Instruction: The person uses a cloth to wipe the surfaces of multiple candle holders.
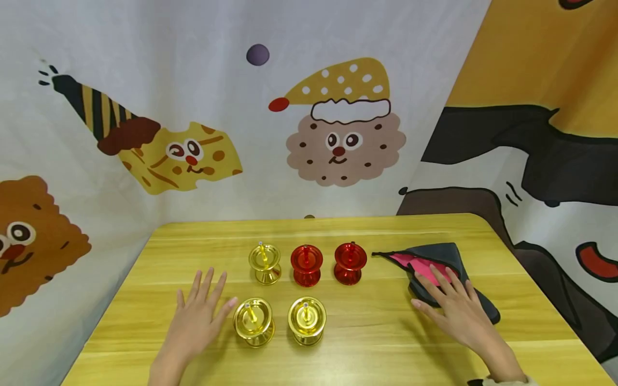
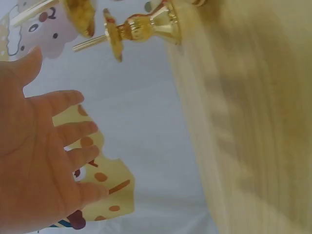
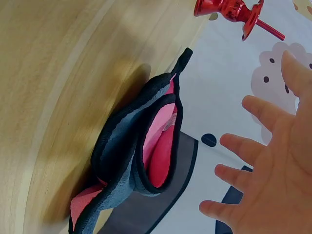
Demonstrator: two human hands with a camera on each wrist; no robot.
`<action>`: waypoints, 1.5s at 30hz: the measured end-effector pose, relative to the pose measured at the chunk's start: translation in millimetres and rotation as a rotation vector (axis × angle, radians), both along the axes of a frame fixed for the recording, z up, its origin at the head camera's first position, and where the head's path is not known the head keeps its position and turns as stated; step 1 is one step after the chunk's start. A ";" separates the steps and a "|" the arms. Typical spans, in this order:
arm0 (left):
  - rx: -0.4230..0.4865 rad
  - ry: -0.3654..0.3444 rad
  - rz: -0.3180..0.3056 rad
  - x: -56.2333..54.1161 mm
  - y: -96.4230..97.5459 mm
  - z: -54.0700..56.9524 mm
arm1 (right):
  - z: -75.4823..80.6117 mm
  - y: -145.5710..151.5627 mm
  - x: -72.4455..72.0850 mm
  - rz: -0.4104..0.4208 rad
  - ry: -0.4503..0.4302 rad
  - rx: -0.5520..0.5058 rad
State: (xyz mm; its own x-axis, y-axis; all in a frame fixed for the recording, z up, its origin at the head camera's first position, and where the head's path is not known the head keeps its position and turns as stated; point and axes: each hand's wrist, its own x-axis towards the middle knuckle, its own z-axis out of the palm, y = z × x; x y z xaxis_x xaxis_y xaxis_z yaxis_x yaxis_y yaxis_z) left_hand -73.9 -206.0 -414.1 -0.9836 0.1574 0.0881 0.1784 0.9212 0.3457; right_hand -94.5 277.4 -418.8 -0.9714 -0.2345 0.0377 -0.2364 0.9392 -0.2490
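My left hand hovers with fingers spread, just left of a gold candle holder at the front. The left wrist view shows its palm holding nothing. Beside that holder stands a second gold candle holder. Behind them, a third gold candle holder and two red ones, a middle red candle holder and a right red candle holder, form a row. My right hand, fingers apart, is above a crumpled dark grey cloth with pink lining and black edging. In the right wrist view it is clear of the cloth.
All of this is on a wooden table with rounded back corners. A white curtain printed with cartoon food figures hangs close behind the table. The cloth's black loop points left towards the right red holder.
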 end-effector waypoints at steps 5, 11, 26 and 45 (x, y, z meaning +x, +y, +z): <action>0.042 0.023 -0.033 -1.0 2.9 13.1 | 0.4 -0.1 0.0 0.006 0.008 0.013; 0.135 0.039 -0.085 -0.9 23.7 37.9 | 1.5 -1.1 -1.2 0.003 -0.007 0.019; 0.341 -0.133 -0.300 -11.4 102.7 25.6 | -3.1 -1.7 -0.6 0.012 -0.012 0.018; 0.355 -0.184 -0.290 -7.2 116.0 -13.0 | -9.8 13.9 -44.6 0.046 0.072 -0.220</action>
State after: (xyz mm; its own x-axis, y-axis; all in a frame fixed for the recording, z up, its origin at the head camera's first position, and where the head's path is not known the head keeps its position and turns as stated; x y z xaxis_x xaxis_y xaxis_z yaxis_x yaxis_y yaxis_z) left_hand -81.2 -90.0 -427.1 -0.9078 0.4192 0.0147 0.3168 0.6623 0.6790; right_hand -139.1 291.4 -428.7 -0.9529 -0.2567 0.1615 -0.3020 0.8521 -0.4274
